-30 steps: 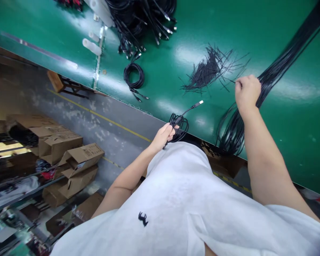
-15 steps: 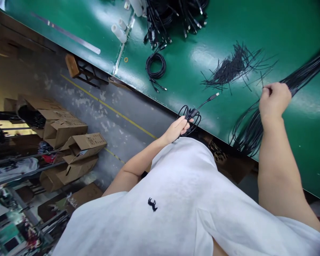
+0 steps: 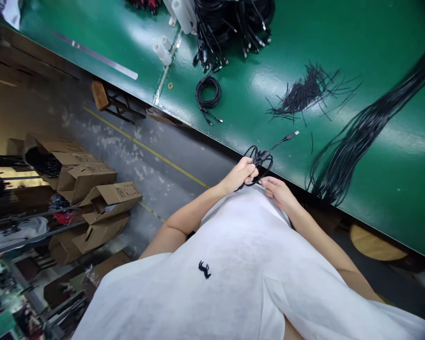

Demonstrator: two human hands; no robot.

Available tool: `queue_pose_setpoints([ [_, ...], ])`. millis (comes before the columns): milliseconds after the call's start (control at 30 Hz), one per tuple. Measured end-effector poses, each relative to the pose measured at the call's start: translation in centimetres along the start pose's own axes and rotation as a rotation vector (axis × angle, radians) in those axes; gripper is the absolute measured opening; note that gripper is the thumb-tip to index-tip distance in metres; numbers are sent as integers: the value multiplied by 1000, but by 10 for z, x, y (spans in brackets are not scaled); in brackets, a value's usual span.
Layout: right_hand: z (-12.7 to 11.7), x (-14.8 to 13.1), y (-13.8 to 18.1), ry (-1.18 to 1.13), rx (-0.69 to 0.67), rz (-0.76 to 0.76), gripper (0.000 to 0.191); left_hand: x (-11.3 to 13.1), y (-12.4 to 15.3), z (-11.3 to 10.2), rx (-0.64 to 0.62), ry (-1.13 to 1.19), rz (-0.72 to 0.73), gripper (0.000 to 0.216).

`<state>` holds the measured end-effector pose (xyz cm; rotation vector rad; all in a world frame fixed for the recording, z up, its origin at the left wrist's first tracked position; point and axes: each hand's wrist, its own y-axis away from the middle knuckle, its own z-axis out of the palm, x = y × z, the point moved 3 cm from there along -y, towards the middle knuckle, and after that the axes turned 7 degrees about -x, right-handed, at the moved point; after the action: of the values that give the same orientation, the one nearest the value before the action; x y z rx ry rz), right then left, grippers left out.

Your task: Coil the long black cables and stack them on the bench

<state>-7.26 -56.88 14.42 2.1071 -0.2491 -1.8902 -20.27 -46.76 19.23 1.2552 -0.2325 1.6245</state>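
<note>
A black cable [image 3: 265,157] sits mid-frame in loose, uneven loops, its silver-tipped plug pointing up and right over the near edge of the green table [image 3: 393,189]. The left hand [image 3: 242,174] is closed around the loops; the right hand [image 3: 276,190] has its fingertips drawn together just beside them, though what they hold is too small to tell. Green surface shows between the plug and the dark strips [image 3: 301,94] at upper right. Printing on a carton [image 3: 122,191] at left is unreadable.
</note>
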Motion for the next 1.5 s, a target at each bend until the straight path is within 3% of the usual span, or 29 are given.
queue_pose_setpoints([
  [100,23,-1,-27,-310,76,40,49,-8,2,4,-22,-42,-22,33],
  [233,11,-10,-46,-533,145,47,34,-13,5,-3,36,-42,3,39],
  [333,2,-17,-45,-263,178,-56,23,-13,7,-9,29,-18,18,44],
  [400,2,-21,-42,-47,154,-134,19,-11,9,-10,12,-57,-1,36],
  [500,4,-30,-36,295,107,-224,22,-9,12,-11,64,-319,-18,19],
  [600,2,-44,-28,828,102,-336,29,-8,10,-13,132,-601,-6,20],
  [733,-5,-64,-21,1338,-6,-686,34,-9,2,-15,60,-596,-75,31],
  [833,-12,-77,-22,1495,-104,-932,31,-5,1,-14,-31,-502,-127,21],
  [967,-17,-90,-27,1635,-203,-1055,30,2,1,-12,-109,-314,-108,14],
  [1100,-21,-105,-29,1725,-240,-1149,28,4,-5,-12,-121,-47,-117,24],
  [1267,-22,-122,-34,1832,-284,-1167,29,7,-12,-10,-143,102,-79,37],
  [1367,-18,-124,-38,1943,-287,-1160,26,9,-15,-10,-97,95,-45,59],
  [1500,-13,-126,-49,2031,-331,-958,29,19,-24,-11,-79,12,30,75],
])
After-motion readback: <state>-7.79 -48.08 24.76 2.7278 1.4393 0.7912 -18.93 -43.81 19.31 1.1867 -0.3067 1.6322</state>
